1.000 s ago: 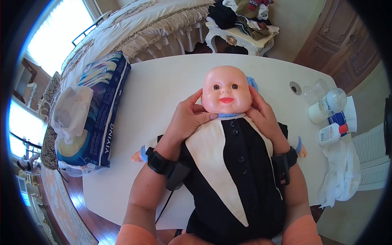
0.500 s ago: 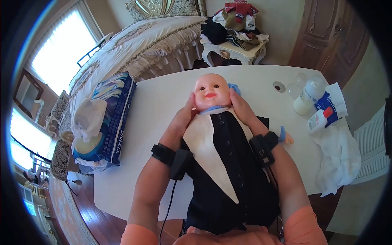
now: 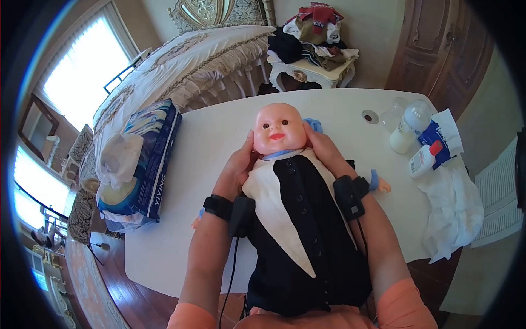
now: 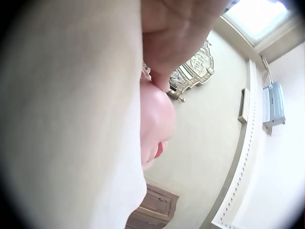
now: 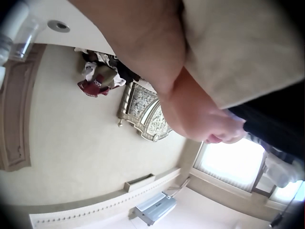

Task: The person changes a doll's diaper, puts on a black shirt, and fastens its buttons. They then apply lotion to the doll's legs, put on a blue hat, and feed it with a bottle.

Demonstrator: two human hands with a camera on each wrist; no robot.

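Pink and glossy, the doll's head (image 3: 279, 130) sits between your two hands, face up, with your left hand (image 3: 240, 164) against one side and your right hand (image 3: 323, 149) against the other. Your fingers curl round its sides, grasping it; their tips are partly hidden. The doll (image 3: 298, 219) lies on its back on the bench (image 3: 203, 137), its black and cream outfit stretching towards you between your forearms.

To your left on the bench rests a blue pack (image 3: 148, 175). To your right stand a milky bottle (image 3: 402, 140) and a white bottle (image 3: 421, 162) with a red cap, near a blue packet (image 3: 435, 137) and a crumpled white cloth (image 3: 453, 214).

Past the bench are a ruffled bed (image 3: 186, 71), clothes (image 3: 315, 41) piled on a cream stand (image 3: 307, 74), and a brown wooden door (image 3: 444, 49).
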